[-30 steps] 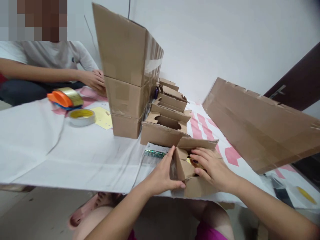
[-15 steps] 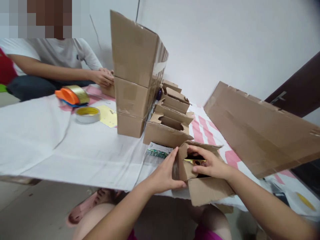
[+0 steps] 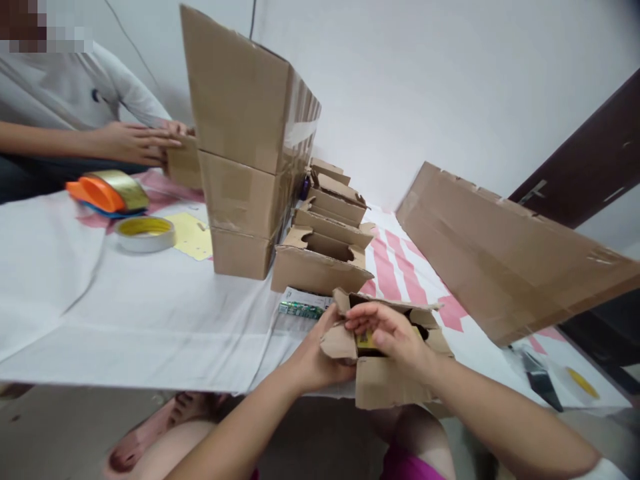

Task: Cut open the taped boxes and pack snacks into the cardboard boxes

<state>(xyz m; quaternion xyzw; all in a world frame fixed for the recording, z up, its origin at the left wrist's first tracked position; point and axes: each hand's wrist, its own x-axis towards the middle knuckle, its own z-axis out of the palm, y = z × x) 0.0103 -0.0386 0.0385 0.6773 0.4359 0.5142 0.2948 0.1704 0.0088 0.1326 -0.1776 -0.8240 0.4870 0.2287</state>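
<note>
A small open cardboard box [image 3: 387, 380] sits at the near edge of the white-covered table [image 3: 125, 313]. My left hand [image 3: 313, 357] grips its left side flap. Over the opening, my right hand [image 3: 390, 333] pinches a small yellow item [image 3: 364, 342], partly hidden by the fingers. A green-and-white packet [image 3: 303, 305] lies just left of the box.
A row of open small boxes [image 3: 320, 257] runs back beside a stack of three taped cartons [image 3: 245, 147]. A large flattened carton [image 3: 505, 247] leans at right. Tape rolls [image 3: 144, 233] and an orange dispenser [image 3: 107, 190] lie at left, where another person's hands [image 3: 133, 141] hold a small box.
The box's front flap has dropped and the box shifted toward me. My right hand moved from deep inside the box to its opening, now pinching the yellow item. The other person's hands shifted left.
</note>
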